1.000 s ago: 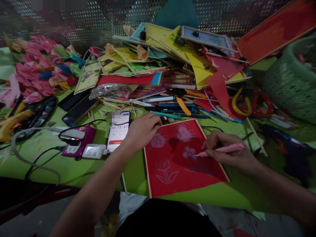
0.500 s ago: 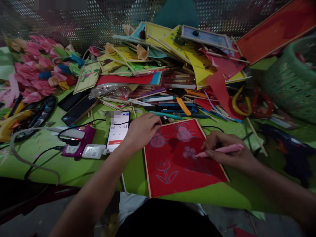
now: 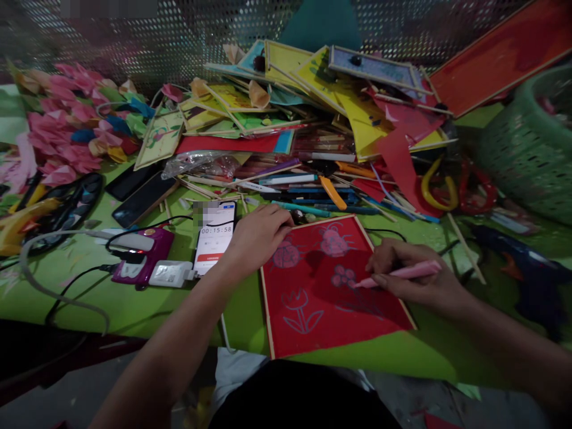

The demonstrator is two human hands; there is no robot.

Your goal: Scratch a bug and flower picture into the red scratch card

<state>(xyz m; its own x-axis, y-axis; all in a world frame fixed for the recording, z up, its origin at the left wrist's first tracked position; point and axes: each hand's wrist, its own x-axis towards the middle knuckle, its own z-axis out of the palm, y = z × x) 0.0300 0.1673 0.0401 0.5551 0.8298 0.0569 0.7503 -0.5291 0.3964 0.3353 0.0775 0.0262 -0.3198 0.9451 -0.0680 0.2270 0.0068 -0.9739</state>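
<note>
A red sheet (image 3: 322, 333) with thin wooden strips along its edges lies in front of me. It bears two pink-filled bugs at the top, a pink-filled flower, and a tulip in outline only. My right hand (image 3: 406, 274) pinches a pink marker (image 3: 413, 271), its tip at the flower just below the petals. Across the sheet's upper left corner rests my left hand (image 3: 259, 235), palm down, fingers laid out and nothing held. Beside the left wrist a phone (image 3: 212, 253) shows a timer, partly covered by the forearm.
Left of the phone sits a purple power strip (image 3: 154, 253) with cables and a white charger. Behind lie scattered pens (image 3: 290, 179), framed coloured pictures (image 3: 290, 65) and pink paper flowers (image 3: 62, 131). A glue gun (image 3: 522, 262) and a green basket (image 3: 522, 149) are on the right.
Almost nothing differs. The marker tip and right hand have shifted very slightly at the flower; the left hand stays on the sheet's corner.
</note>
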